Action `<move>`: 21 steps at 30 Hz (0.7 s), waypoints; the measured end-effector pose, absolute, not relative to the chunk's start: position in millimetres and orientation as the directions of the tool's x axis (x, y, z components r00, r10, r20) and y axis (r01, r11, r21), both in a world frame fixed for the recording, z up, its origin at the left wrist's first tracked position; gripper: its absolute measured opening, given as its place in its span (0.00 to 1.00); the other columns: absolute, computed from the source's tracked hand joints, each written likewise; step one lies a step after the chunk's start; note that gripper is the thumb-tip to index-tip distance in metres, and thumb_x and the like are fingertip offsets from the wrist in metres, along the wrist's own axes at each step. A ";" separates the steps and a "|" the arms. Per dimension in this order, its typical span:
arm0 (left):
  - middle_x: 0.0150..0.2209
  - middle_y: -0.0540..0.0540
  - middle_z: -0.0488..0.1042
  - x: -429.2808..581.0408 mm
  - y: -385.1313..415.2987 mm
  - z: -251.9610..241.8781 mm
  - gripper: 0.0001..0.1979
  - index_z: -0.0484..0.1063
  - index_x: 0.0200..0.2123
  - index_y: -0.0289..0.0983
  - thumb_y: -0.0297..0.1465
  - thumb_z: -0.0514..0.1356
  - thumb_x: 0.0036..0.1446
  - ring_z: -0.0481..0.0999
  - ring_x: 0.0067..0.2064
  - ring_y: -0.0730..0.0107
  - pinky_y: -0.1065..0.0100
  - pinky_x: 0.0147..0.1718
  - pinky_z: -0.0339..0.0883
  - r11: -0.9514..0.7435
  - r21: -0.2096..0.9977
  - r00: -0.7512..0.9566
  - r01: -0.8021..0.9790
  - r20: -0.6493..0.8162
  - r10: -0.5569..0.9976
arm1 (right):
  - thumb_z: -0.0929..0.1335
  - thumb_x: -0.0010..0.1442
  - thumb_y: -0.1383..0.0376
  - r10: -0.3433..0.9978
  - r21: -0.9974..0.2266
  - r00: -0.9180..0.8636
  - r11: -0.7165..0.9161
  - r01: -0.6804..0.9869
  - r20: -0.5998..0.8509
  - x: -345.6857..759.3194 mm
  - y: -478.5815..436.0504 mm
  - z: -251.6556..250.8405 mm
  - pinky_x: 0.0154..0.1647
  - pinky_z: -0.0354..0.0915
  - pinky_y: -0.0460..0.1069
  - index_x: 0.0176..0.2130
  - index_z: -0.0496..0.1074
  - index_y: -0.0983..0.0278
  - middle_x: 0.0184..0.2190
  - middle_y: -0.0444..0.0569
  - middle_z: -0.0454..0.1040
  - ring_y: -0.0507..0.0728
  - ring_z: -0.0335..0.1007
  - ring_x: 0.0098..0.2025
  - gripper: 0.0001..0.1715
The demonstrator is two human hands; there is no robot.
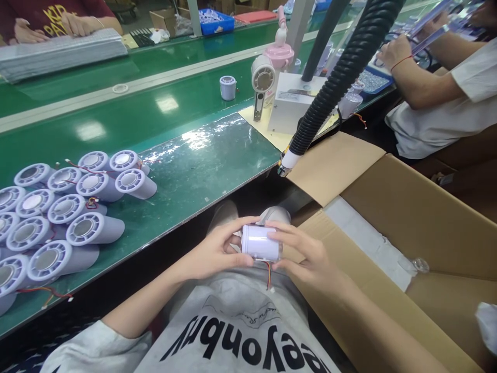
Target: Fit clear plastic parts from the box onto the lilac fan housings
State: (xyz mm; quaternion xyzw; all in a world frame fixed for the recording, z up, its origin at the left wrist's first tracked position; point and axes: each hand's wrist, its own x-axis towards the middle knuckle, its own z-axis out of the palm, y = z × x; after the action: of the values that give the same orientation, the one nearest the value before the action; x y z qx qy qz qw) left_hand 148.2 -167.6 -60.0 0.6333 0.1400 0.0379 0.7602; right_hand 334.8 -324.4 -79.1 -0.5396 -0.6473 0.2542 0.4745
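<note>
In the head view, a green worktop [209, 160] is running across the left, its near edge slanting up toward the right, and similar purple cylinders [95, 228] are crowding its left end. The left hand [217, 248] is curling part-open around one end of a purple cylinder [257, 243]; the right hand [310, 256] is gripping the other end with fingers and thumb. The cylinder is lying sideways between the worktop edge and an open cardboard box [427, 212], with wires [268, 274] dangling below. Both forearms are reaching forward, converging in front of the printed shirt [240, 311].
</note>
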 end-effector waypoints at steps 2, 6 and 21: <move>0.59 0.46 0.64 147.4 -166.1 -59.5 0.36 0.62 0.60 0.52 0.29 0.69 0.50 0.70 0.57 0.59 0.61 0.53 0.70 0.129 0.988 0.966 0.087 -0.115 0.231 | 0.71 0.61 0.63 0.988 -0.976 0.110 0.082 0.201 0.106 333.0 -324.8 -75.9 0.50 0.71 0.56 0.61 0.62 0.52 0.57 0.51 0.68 0.62 0.69 0.54 0.31; 0.60 0.44 0.65 146.9 -166.2 -60.2 0.34 0.61 0.61 0.50 0.27 0.67 0.52 0.70 0.58 0.58 0.57 0.57 0.66 0.165 0.983 0.972 0.087 -0.120 0.203 | 0.73 0.58 0.59 0.984 -0.991 0.129 -0.120 -0.062 -0.127 330.5 -323.9 -71.0 0.44 0.73 0.54 0.58 0.67 0.53 0.49 0.48 0.75 0.60 0.75 0.45 0.29; 0.57 0.42 0.69 155.4 -178.9 -81.8 0.35 0.59 0.62 0.45 0.31 0.66 0.52 0.74 0.52 0.61 0.62 0.49 0.69 0.328 0.927 0.958 0.179 -0.241 0.158 | 0.73 0.53 0.48 0.951 -0.922 0.056 -0.280 -0.266 -0.305 324.9 -315.4 -80.4 0.43 0.73 0.55 0.58 0.67 0.61 0.49 0.53 0.75 0.63 0.75 0.45 0.39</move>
State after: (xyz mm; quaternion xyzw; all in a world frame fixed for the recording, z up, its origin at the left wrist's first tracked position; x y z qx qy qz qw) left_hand 155.4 -178.9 -81.8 0.5795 0.1452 -0.0067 0.8019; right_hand 324.9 -315.4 -80.4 -0.5242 -0.3263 0.6044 0.5034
